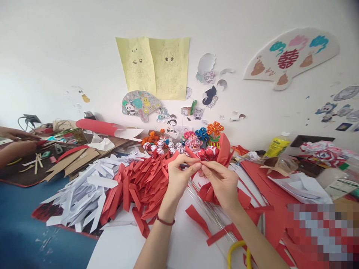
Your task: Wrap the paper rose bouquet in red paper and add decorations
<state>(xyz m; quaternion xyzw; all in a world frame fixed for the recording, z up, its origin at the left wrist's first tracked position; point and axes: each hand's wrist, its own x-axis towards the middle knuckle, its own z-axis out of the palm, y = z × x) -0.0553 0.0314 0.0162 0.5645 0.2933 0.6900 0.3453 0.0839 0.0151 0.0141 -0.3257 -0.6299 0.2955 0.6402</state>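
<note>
My left hand [182, 171] and my right hand [223, 181] meet over the middle of the table, thumbs and forefingers pinched together. A red paper strip [224, 149] rises behind my right fingers, and a piece of red paper shows at both pinches. Just how it is folded is hidden by my fingers. To the left of my hands lie a heap of folded red strips [153, 179] and a heap of folded white strips [86, 194]. Thin metal wires [214, 216] run beneath my right hand, near yellow-handled scissors [230, 256].
Small paper flowers [214, 130] stand against the wall. Red paper sheets [269, 190] and a yellow bottle [277, 145] are on the right. At far left, another person's hands [18, 140] work beside cardboard pieces [74, 164]. A red paper roll [97, 126] lies at the back.
</note>
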